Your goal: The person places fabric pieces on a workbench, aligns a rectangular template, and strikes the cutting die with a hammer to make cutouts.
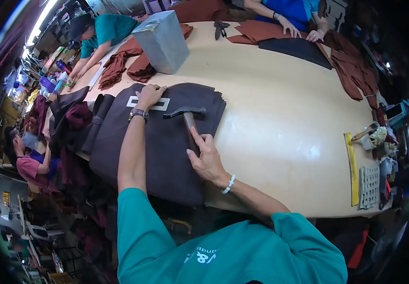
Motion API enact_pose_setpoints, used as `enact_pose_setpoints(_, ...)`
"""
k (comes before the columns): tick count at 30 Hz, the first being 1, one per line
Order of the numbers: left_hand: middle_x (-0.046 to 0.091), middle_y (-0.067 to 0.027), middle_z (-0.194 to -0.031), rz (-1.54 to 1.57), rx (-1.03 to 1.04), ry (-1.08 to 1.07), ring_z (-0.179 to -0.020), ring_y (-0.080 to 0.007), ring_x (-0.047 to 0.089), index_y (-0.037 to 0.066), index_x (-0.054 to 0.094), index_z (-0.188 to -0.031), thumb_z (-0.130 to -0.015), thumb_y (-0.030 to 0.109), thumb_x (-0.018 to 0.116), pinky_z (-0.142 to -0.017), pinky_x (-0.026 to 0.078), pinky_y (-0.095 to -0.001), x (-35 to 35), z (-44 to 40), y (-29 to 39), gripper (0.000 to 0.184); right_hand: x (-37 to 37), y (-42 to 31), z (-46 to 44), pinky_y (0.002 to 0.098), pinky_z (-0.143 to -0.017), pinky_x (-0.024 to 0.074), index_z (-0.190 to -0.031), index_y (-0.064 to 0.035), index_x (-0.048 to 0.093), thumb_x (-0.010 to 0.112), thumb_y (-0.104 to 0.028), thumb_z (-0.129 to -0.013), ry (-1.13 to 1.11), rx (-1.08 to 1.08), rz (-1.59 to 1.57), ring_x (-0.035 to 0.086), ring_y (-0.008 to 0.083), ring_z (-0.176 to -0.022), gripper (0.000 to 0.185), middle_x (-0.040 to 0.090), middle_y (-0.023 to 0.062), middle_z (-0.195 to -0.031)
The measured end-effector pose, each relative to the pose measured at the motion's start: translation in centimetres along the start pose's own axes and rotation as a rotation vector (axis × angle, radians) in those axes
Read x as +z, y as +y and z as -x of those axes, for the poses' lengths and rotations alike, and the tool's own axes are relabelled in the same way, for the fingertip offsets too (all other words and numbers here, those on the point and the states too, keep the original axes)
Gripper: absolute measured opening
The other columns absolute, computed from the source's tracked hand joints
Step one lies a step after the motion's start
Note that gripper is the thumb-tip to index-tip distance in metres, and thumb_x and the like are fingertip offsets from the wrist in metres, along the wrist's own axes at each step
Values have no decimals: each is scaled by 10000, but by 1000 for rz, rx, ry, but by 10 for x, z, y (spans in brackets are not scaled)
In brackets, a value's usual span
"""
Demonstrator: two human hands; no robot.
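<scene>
Hammer [189, 124] noted over the dark fabric stack [166, 154], its handle held by my right hand [207, 158], fingers wrapped around it. My left hand [150, 96] is at the pale frame [166, 104] on the stack; whether its fingers pinch, I cannot tell. Stack lies on the tabletop [270, 137].
</scene>
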State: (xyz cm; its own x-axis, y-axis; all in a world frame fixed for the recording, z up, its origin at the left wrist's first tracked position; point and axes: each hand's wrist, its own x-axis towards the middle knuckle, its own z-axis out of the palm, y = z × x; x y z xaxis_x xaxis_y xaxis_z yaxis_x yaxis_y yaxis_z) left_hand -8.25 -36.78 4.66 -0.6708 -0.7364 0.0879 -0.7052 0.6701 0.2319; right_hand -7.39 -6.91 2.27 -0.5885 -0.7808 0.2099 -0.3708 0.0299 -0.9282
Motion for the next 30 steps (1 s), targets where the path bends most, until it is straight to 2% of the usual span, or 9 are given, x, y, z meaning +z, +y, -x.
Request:
enact_pose_setpoints(4,646,-118,-1061,83,19,-85,-1047,-303,579,106,666,-1022,-826,460,543,-976,283,-583,1,-5,-1,423,3,5,0,386,-786,457,-1352,-25,363,571,-111,-812,32,-59,21,533,335,-874,585,426,201,-1057)
enact_pose_setpoints(7,656,-93,-1052,234,46,-85,-1060,-308,575,108,677,-984,-823,473,542,-993,214,-622,3,-6,-7,421,0,0,1,337,-782,455,-1354,-52,386,590,-102,-813,4,31,-13,523,285,-918,580,435,166,-1057)
enact_pose_setpoints(10,642,-126,-1075,152,9,-5,-1073,-316,565,88,675,-1016,-818,469,551,-1013,163,-637,0,1,0,447,2,2,1,337,-785,454,-1353,-51,387,589,-103,-814,9,20,-19,522,288,-920,578,436,168,-1056)
enact_pose_setpoints(13,639,-129,-1081,97,3,-110,-1100,-319,546,96,673,-1032,-808,454,560,-1015,126,-657,1,-7,-4,437,2,2,1,340,-774,455,-1353,-53,388,590,-102,-813,11,13,8,520,286,-906,578,437,165,-1052)
enact_pose_setpoints(19,643,-138,-1056,103,23,-244,-1098,-327,542,87,689,-984,-780,431,592,-993,109,-695,3,-30,-2,412,0,1,1,400,-816,452,-1348,-32,373,566,-115,-809,-2,-12,5,536,380,-916,578,426,245,-1092)
enact_pose_setpoints(22,650,-172,-793,42,121,-176,-738,-267,623,6,681,-866,-783,404,627,-682,469,-358,1,-34,0,410,-2,-1,1,396,-815,452,-1348,-32,372,567,-114,-809,-20,16,-2,537,374,-907,579,429,234,-1081)
enact_pose_setpoints(25,624,-133,-730,145,229,-133,-670,-224,588,-23,659,-820,-787,441,626,-631,448,-352,-5,-34,-2,466,0,3,2,392,-804,456,-1348,-31,372,567,-113,-809,11,-37,3,538,365,-896,579,429,223,-1068)
enact_pose_setpoints(28,637,-137,-738,248,172,-144,-696,-246,616,-21,658,-806,-743,509,644,-664,467,-326,-17,-28,2,534,0,1,2,387,-787,461,-1348,-32,372,568,-110,-809,20,-22,-20,541,353,-883,580,429,216,-1058)
enact_pose_setpoints(30,602,-74,-702,340,176,-230,-677,-153,558,-17,647,-796,-716,453,713,-647,438,-284,-24,-23,1,482,-1,-1,2,389,-774,465,-1348,-32,371,568,-109,-809,10,-7,-34,543,350,-872,579,428,218,-1061)
